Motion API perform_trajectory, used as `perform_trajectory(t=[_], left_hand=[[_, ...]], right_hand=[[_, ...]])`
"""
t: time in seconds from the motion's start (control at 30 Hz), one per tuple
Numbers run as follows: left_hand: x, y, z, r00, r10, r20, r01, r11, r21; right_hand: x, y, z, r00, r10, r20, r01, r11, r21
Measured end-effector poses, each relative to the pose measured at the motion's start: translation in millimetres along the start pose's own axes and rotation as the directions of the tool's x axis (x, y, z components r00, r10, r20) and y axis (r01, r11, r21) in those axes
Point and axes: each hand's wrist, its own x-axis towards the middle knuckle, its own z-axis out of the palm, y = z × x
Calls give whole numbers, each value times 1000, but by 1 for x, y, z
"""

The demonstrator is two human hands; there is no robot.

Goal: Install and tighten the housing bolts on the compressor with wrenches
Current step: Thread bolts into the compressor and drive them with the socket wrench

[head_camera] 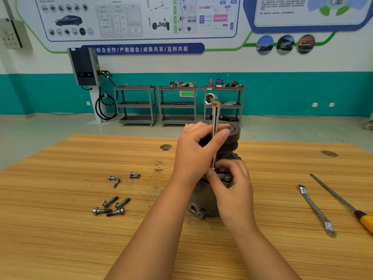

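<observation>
The grey compressor (198, 207) lies on the wooden table (60, 239), its black pulley (235, 136) at the far end. A shiny socket wrench (214, 118) stands upright over the housing, its free socket end at the top. My left hand (196, 154) grips the wrench shaft in the middle. My right hand (232, 184) pinches the wrench's lower end where it meets the housing; the bolt there is hidden by my fingers. Several loose flange bolts (113, 207) lie to the left, with others (134, 175) further back.
A second ring wrench (316, 210) and a yellow-handled screwdriver (343, 203) lie on the table at the right. Beyond the far table edge stand three grey trolleys (177, 106) and a wall-mounted charger (84, 66).
</observation>
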Motion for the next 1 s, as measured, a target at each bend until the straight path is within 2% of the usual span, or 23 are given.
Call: perform_trajectory(t=[0.53,1.0], left_hand=[[0,3,-3,997,-29,65,28,1000,9],[1,1,-1,998,-63,-10,62,997,-49]], right_hand=[[0,3,0,998,55,30,-57,996,64],[1,2,0,1000,22,6,-22,999,29]])
